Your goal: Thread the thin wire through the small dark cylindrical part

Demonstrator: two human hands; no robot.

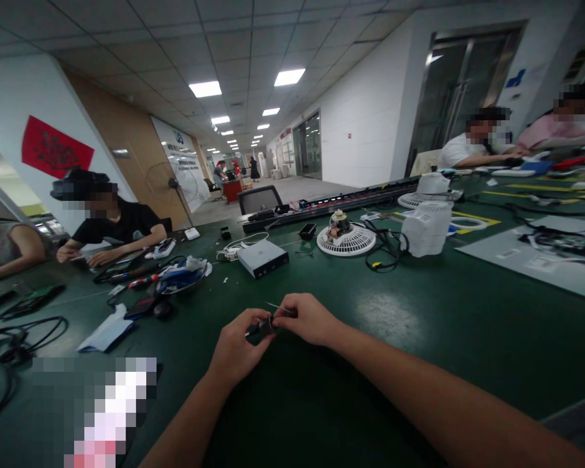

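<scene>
Just above the green tabletop, my left hand (234, 346) is closed around a small dark cylindrical part (260, 328) held between thumb and fingers. Close against it on the right, my right hand (308, 318) is pinched on a thin metal rod (275, 307), whose tip points up and to the left. The fingertips of my right hand reach the end of the cylindrical part; whether they also grip it is hidden. What kind of part and rod these are is too small to tell.
Beyond my hands lie a grey box-shaped drive (263, 259), a round white grille (346, 240) with a motor on it, and a white plastic housing (425, 229). Tools, a blue-white packet (108, 328) and black cables (10, 348) lie left. Co-workers sit around the table.
</scene>
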